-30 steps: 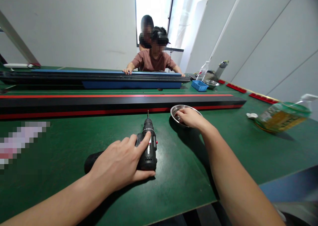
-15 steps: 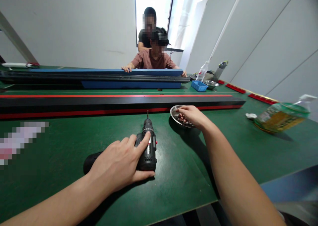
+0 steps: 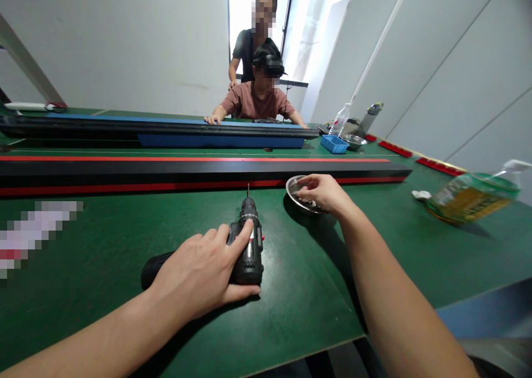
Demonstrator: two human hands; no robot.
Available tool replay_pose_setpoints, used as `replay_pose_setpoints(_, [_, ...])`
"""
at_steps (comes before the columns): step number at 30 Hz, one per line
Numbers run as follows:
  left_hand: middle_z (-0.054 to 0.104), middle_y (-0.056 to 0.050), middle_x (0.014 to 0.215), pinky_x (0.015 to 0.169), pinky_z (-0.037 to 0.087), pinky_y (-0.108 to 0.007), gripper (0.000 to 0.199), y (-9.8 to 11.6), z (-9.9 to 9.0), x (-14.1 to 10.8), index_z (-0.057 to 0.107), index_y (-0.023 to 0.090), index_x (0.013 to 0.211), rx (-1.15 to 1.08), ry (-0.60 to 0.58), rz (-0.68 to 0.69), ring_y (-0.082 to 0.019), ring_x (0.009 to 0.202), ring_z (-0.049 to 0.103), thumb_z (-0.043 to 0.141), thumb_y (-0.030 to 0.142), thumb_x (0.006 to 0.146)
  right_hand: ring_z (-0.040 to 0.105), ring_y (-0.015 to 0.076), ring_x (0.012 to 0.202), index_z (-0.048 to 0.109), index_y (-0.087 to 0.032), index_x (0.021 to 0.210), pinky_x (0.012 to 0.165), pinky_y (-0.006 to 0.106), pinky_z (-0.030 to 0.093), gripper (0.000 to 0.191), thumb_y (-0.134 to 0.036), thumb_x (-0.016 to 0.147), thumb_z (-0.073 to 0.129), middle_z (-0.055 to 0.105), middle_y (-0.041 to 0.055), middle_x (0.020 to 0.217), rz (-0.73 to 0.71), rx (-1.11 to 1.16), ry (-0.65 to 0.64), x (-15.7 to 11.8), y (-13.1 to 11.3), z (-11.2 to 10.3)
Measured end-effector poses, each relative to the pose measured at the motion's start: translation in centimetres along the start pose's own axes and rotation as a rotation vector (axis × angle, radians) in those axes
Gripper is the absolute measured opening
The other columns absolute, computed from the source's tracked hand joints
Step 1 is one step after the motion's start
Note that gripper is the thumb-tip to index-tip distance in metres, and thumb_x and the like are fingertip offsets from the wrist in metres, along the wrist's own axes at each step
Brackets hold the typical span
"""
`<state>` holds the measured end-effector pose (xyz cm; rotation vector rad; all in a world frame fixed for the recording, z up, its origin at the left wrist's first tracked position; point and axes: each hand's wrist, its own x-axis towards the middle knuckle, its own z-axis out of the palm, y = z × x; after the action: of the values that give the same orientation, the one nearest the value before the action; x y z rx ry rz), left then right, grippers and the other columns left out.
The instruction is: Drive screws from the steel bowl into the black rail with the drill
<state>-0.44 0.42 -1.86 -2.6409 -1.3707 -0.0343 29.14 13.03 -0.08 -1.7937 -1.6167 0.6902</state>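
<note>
The green counter [image 3: 316, 306] fills most of the frame below the middle. Across its centre, from the left edge to the right of centre, lies a long black bar [image 3: 199, 172] with red strips along it. Behind that is a blue-and-black length [image 3: 220, 141], on which a seated person [image 3: 255, 103] at upper centre rests a hand; another person [image 3: 245, 48] stands behind. At the right edge sits a clear plastic jug [image 3: 469, 198] with a yellow label.

The black drill [image 3: 249, 259] lies on its side just below centre, bit pointing up the frame. My left hand [image 3: 203, 267] is curled over it and has hold of it, index finger along its body and thumb at its rear. My right hand [image 3: 326, 192], right of centre, is partly closed over the metal bowl [image 3: 292, 185], thumb and fingers bent close together; I cannot tell whether they pinch anything. Small dark pieces [image 3: 310, 203] lie in the bowl.
</note>
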Motion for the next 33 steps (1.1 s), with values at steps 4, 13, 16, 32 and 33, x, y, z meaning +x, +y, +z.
replay_pose_setpoints(4, [0.063,-0.013,0.107,0.074,0.057,-0.047,0.097,0.0,0.0,0.0,0.028,0.022,0.161,-0.001,0.006,0.001,-0.032,0.084,0.067,0.041,0.082,0.086,0.069,0.0161,0.066,0.077,-0.012,0.108,0.055,0.021,0.045,0.031,-0.012,0.077,0.075,0.077,0.0083,0.081,0.009,-0.032,0.032,0.5,0.8,0.2])
replay_pose_setpoints(13, [0.063,-0.013,0.108,0.074,0.057,-0.046,0.098,0.1,0.1,-0.1,0.026,0.023,0.162,-0.001,-0.007,-0.002,-0.032,0.084,0.067,0.041,0.083,0.085,0.071,0.0171,0.065,0.08,-0.016,0.101,0.058,0.023,0.048,0.02,-0.022,0.083,0.075,0.077,0.0085,0.079,-0.064,-0.127,0.077,1.4,2.3,0.5])
replay_pose_setpoints(16, [0.063,-0.013,0.108,0.074,0.057,-0.046,0.1,0.0,0.1,-0.1,0.025,0.023,0.162,0.0,-0.008,-0.001,-0.032,0.085,0.066,0.04,0.083,0.085,0.072,0.0176,0.067,0.081,-0.018,0.098,0.061,0.024,0.049,0.017,-0.026,0.084,0.074,0.078,0.0091,0.085,-0.093,-0.182,0.091,1.6,2.6,0.6])
replay_pose_setpoints(32, [0.063,-0.014,0.11,0.076,0.056,-0.047,0.102,0.2,-0.1,-0.1,0.024,0.023,0.163,-0.004,-0.038,-0.004,-0.033,0.087,0.067,0.044,0.084,0.083,0.075,0.0195,0.079,0.078,-0.018,0.092,0.079,0.031,0.057,0.009,-0.021,0.086,0.072,0.079,0.006,0.087,-0.406,0.001,0.291,-0.1,-1.7,2.9])
replay_pose_setpoints(33, [0.063,-0.014,0.11,0.076,0.056,-0.047,0.102,0.2,-0.1,-0.1,0.024,0.023,0.163,-0.004,-0.04,-0.005,-0.033,0.087,0.067,0.045,0.084,0.083,0.074,0.0188,0.078,0.077,-0.018,0.091,0.078,0.03,0.057,0.008,-0.022,0.087,0.07,0.079,0.0054,0.086,-0.443,0.039,0.274,-0.2,-2.1,3.5])
